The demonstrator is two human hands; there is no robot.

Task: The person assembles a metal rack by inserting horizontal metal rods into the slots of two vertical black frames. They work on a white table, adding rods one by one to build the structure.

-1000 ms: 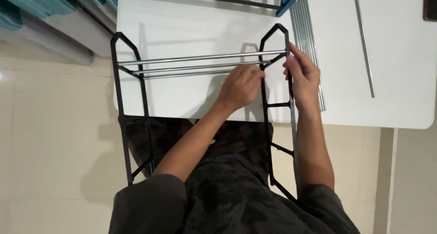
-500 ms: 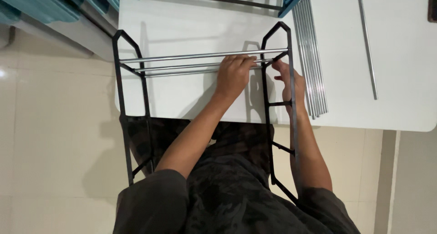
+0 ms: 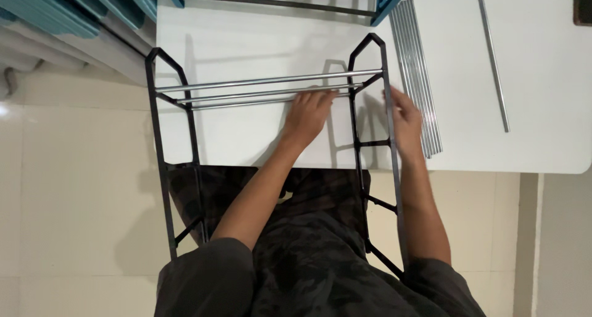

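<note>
Chrome rods (image 3: 259,90) under the curled left hand (image 3: 310,110); right hand (image 3: 406,121) has dropped, open.

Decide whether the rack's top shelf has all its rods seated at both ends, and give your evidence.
Cannot tell fully. Three rods span the two black frames, but the left hand covers the nearest rod's right end. Spare rods lie on the table.

We have a single view, worn on the head, looking almost straight down from close above the white rectangular desk (image 3: 246,138), our own lap at the bottom edge and pale tiled floor (image 3: 74,200) at left.
</note>
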